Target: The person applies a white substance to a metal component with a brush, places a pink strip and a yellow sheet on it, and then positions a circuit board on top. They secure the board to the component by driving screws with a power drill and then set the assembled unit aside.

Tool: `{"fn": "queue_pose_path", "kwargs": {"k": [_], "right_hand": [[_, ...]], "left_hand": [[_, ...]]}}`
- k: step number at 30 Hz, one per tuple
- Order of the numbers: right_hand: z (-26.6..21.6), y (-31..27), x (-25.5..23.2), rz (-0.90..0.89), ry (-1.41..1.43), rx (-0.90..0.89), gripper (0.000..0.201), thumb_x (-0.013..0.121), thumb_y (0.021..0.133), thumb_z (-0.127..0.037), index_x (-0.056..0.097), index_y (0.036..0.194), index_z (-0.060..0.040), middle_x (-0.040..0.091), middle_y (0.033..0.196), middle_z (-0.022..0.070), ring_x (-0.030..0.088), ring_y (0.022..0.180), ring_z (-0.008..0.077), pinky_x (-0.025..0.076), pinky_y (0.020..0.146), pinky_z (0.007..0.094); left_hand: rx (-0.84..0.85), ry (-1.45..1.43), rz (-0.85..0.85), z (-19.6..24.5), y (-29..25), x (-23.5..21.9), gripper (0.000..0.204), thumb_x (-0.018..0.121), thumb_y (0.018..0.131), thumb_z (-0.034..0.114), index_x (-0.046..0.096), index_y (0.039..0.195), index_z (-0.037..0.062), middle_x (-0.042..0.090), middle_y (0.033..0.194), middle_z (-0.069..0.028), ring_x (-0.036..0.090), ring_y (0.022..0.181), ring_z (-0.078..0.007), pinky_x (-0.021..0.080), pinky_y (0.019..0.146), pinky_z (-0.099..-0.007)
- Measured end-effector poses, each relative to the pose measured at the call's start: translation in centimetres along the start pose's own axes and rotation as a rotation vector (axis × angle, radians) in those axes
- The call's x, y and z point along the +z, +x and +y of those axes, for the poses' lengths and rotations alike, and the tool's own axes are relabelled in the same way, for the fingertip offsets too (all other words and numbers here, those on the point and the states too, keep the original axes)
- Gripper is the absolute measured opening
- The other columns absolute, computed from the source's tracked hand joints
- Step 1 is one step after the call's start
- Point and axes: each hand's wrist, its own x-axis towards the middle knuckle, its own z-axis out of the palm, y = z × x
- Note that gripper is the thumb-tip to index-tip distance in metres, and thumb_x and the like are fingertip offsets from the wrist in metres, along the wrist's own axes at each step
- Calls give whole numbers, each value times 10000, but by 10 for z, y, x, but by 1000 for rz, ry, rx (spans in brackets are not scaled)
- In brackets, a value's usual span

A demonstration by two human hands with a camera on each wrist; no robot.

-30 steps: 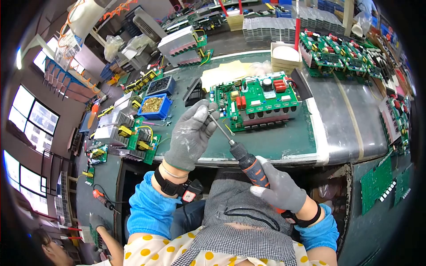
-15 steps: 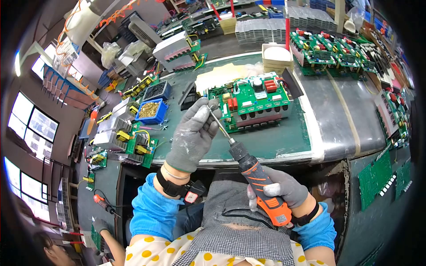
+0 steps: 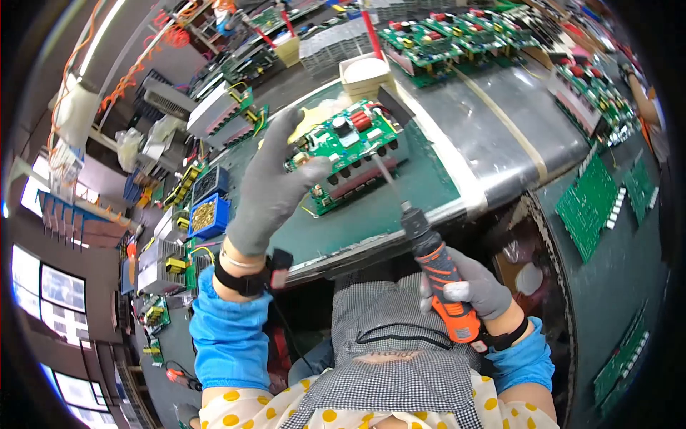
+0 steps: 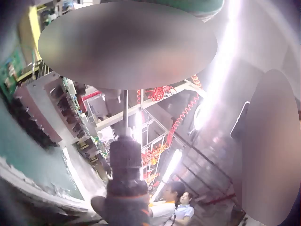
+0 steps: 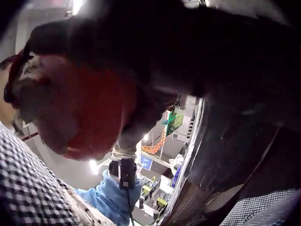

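Observation:
My right hand [image 3: 480, 287], in a grey glove, grips an orange-and-black electric screwdriver [image 3: 437, 272], its long bit pointing up and away toward the bench. In the right wrist view the orange housing [image 5: 96, 110] looms large and dark. My gloved left hand [image 3: 268, 189] is raised with thumb and fingers spread apart, nothing visible between them. It overlaps the left end of a green circuit board [image 3: 346, 139] with red and black components, mounted on a metal heat sink [image 3: 371, 171]. The bit's tip overlaps that board's front edge. The left wrist view shows the screwdriver's chuck [image 4: 125, 160] close up.
Left on the bench stand a blue tray of brass-coloured screws [image 3: 209, 216] and a tray of black parts [image 3: 210, 183], with heat-sink boards [image 3: 158, 268] nearby. A white-topped box [image 3: 364, 77] stands behind the board. More boards [image 3: 589, 204] lie on the right-hand table.
My left hand has left the screwdriver's bit tip, lifting and spreading its fingers. The screwdriver has shifted slightly right in my right hand. The head view has turned right.

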Motion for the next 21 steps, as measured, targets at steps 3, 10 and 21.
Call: {"fn": "queue_pose_path", "kwargs": {"k": [3, 10, 21], "right_hand": [[10, -18, -2, 127, 22, -55, 687, 700, 778, -212, 436, 1379, -9, 627, 1019, 124, 678, 906, 261, 554, 855, 415], [19, -23, -9, 179, -2, -67, 687, 702, 784, -254, 440, 1368, -5, 621, 1011, 119, 676, 899, 248, 554, 842, 403], [21, 13, -14, 10, 107, 35, 688, 687, 849, -216, 385, 1424, 12, 617, 1038, 122, 679, 909, 239, 538, 869, 390]], "left_hand": [[377, 847, -208, -12, 20, 1, 832, 825, 690, 367, 490, 1393, 73, 436, 1475, -205, 401, 1369, -438, 361, 1121, -483], [321, 913, -394, -41, 40, 31, 725, 796, 725, 401, 559, 1359, 142, 398, 1512, -170, 485, 1281, -418, 406, 1073, -488], [355, 997, -386, -41, 40, 31, 661, 807, 731, 340, 606, 1327, 138, 443, 1490, -133, 584, 1160, -364, 483, 983, -447]]}}
